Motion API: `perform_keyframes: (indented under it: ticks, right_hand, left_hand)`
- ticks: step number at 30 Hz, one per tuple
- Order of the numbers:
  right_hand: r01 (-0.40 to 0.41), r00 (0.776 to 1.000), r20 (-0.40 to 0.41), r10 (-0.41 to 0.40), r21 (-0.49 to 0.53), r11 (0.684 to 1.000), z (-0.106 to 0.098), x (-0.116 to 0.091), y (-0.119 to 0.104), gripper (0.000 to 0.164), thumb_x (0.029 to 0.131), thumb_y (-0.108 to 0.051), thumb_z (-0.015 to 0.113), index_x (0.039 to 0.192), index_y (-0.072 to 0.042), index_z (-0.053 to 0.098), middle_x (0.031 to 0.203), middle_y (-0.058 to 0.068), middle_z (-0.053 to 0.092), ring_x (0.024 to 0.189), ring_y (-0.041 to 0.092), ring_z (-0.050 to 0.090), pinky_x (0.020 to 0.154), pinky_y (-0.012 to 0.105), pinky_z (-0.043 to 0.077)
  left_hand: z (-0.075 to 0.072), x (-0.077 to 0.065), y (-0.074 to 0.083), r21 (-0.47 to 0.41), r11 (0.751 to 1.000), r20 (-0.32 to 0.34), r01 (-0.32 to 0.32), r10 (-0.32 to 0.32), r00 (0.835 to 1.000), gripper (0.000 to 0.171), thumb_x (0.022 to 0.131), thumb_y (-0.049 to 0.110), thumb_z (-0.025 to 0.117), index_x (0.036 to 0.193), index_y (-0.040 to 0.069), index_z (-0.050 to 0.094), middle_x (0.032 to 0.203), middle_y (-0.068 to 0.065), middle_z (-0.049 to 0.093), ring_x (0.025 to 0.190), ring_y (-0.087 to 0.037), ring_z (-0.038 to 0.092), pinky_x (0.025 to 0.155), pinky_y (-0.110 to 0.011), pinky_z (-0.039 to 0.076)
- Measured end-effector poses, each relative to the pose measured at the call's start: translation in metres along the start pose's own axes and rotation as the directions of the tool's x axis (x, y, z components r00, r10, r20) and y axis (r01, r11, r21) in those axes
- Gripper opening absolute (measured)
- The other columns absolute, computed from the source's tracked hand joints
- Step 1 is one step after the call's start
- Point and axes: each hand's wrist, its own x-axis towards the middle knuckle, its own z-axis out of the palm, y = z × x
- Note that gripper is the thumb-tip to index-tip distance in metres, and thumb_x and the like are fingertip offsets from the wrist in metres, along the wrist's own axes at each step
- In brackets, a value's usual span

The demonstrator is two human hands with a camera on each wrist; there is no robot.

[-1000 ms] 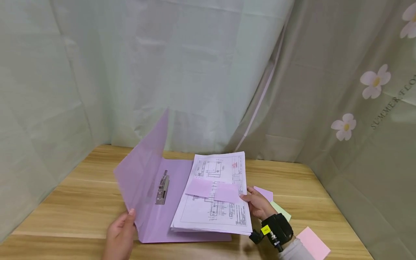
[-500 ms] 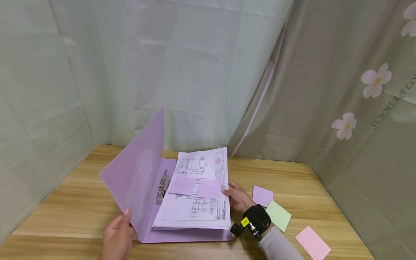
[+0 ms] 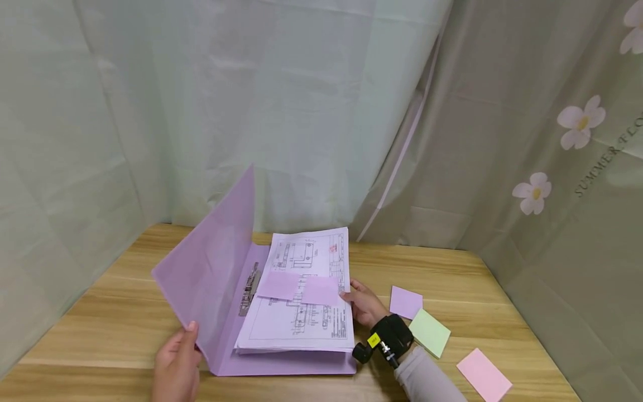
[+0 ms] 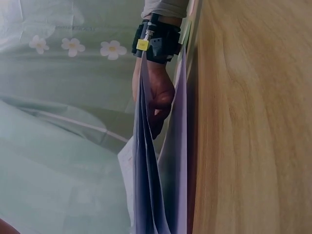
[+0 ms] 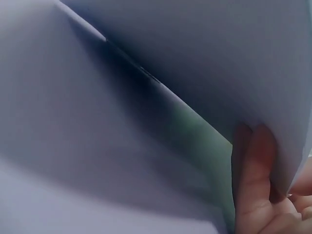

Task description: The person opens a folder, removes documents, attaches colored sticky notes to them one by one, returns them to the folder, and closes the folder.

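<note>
A purple file folder [image 3: 296,365] lies spread on the table, its front cover [image 3: 211,262] raised at the left. My left hand [image 3: 178,360] pinches the lower edge of that cover between thumb and fingers. My right hand [image 3: 365,304] grips the right edge of a stack of printed drawings [image 3: 281,329], thumb on top and fingers underneath. In the right wrist view, fingers [image 5: 258,170] support the raised sheets [image 5: 219,63] from below. The stack is tilted above the folder's back, its left edge close to the metal clip [image 3: 250,290]. Two purple notes [image 3: 321,291] lie on the top sheet.
Right of the folder, a purple pad [image 3: 406,302], a green pad [image 3: 430,333] and a pink pad [image 3: 484,374] lie on the wooden table [image 3: 100,335]. Pale curtains [image 3: 301,111] hang behind and along both sides.
My right hand has carried the stack of drawings left, over the folder and near its clip, slowing lately. My left hand has drawn the cover further open to the left.
</note>
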Motion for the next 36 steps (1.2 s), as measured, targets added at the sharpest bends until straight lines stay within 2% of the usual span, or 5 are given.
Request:
perform_keyframes:
  ticks: [12, 16, 24, 30, 36]
  right_hand:
    - [-0.018, 1.0, 0.006, 0.018, -0.048, 0.999, 0.001, 0.009, 0.003, 0.051, 0.088, 0.002, 0.045, 0.136, -0.008, 0.032, 0.097, 0.004, 0.063, 0.082, 0.019, 0.062, 0.07, 0.034, 0.051]
    - [-0.051, 0.998, 0.027, 0.055, -0.134, 0.99, 0.001, 0.008, 0.004, 0.051, 0.089, -0.004, 0.047, 0.137, -0.01, 0.031, 0.094, 0.007, 0.065, 0.08, 0.021, 0.064, 0.07, 0.039, 0.053]
    - [-0.054, 0.998, 0.019, 0.06, -0.221, 0.974, 0.002, 0.005, 0.009, 0.065, 0.085, 0.007, 0.046, 0.141, -0.014, 0.021, 0.101, 0.012, 0.061, 0.081, 0.025, 0.064, 0.071, 0.045, 0.052]
    - [-0.051, 0.998, 0.033, 0.061, -0.237, 0.97, 0.002, 0.002, 0.012, 0.063, 0.084, 0.008, 0.046, 0.139, -0.013, 0.025, 0.102, 0.012, 0.061, 0.082, 0.025, 0.064, 0.071, 0.044, 0.052]
    - [-0.045, 0.997, 0.043, 0.058, -0.257, 0.965, 0.006, 0.0, 0.014, 0.062, 0.083, 0.009, 0.048, 0.138, -0.011, 0.028, 0.103, 0.011, 0.061, 0.083, 0.025, 0.064, 0.071, 0.044, 0.052]
  left_hand:
    - [0.006, -0.003, 0.008, -0.029, 0.999, 0.034, -0.022, 0.023, 0.999, 0.03, 0.093, 0.005, 0.041, 0.082, 0.006, 0.069, 0.086, 0.005, 0.065, 0.081, -0.001, 0.059, 0.067, -0.015, 0.048]
    - [0.006, -0.002, 0.006, -0.052, 0.998, 0.031, -0.035, 0.037, 0.999, 0.029, 0.093, 0.004, 0.042, 0.083, 0.005, 0.069, 0.084, 0.004, 0.066, 0.078, -0.002, 0.059, 0.065, -0.015, 0.048]
    - [0.005, -0.002, 0.006, -0.041, 0.999, 0.007, -0.02, 0.02, 1.0, 0.029, 0.092, 0.005, 0.043, 0.08, 0.006, 0.069, 0.08, 0.004, 0.065, 0.072, -0.002, 0.057, 0.062, -0.015, 0.047]
    - [0.006, -0.001, 0.006, -0.003, 1.0, -0.023, 0.006, -0.006, 1.0, 0.03, 0.092, 0.007, 0.044, 0.075, 0.008, 0.068, 0.071, 0.005, 0.061, 0.059, -0.001, 0.052, 0.056, -0.013, 0.044]
    - [0.003, -0.002, 0.007, -0.013, 0.999, -0.016, 0.031, -0.031, 0.999, 0.029, 0.092, 0.007, 0.045, 0.079, 0.01, 0.07, 0.075, 0.004, 0.063, 0.063, -0.001, 0.054, 0.059, -0.014, 0.045]
